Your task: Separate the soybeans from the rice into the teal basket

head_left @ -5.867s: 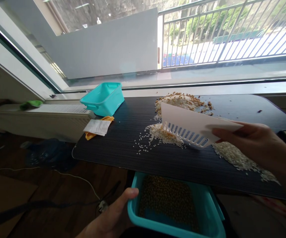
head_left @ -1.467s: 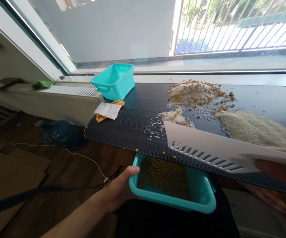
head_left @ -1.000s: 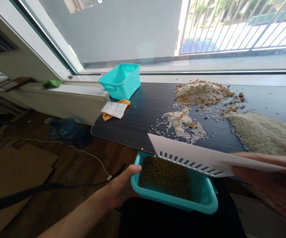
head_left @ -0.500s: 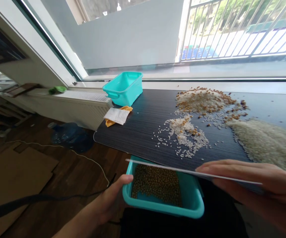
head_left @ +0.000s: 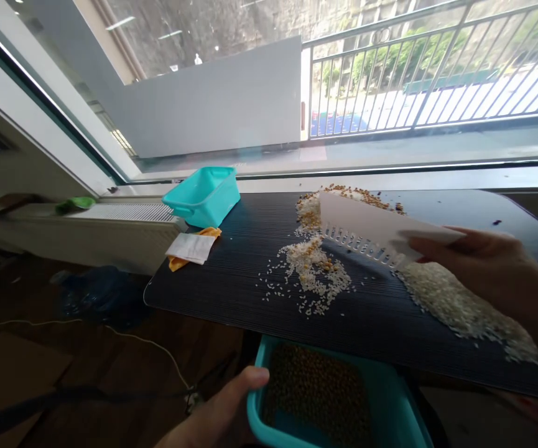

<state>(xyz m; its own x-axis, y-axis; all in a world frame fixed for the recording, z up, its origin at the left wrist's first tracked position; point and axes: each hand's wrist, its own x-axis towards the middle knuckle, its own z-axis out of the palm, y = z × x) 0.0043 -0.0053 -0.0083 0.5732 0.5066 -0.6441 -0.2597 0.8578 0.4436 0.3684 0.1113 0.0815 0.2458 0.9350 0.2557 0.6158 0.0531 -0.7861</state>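
My left hand grips the left rim of a turquoise plastic container below the table's front edge, thumb over the rim. Small brownish-green grains like dried peas cover much of its bottom. Over the table, my right hand pinches the right end of a thin white card with comb-like teeth on its lower edge. Behind the card, partly hidden, lies a mound of rice mixed with orange-brown grains. A small scatter of rice is left of centre, and a larger rice pile lies below my right hand.
An empty-looking turquoise container stands at the dark table's back left. A white tissue on a yellow cloth lies at its left edge. Beyond are a radiator and window; a large blue bottle is on the floor.
My right hand has lifted the card from above the held container to over the table, tilting its toothed side into view. My left hand still holds the container, now lower in view.
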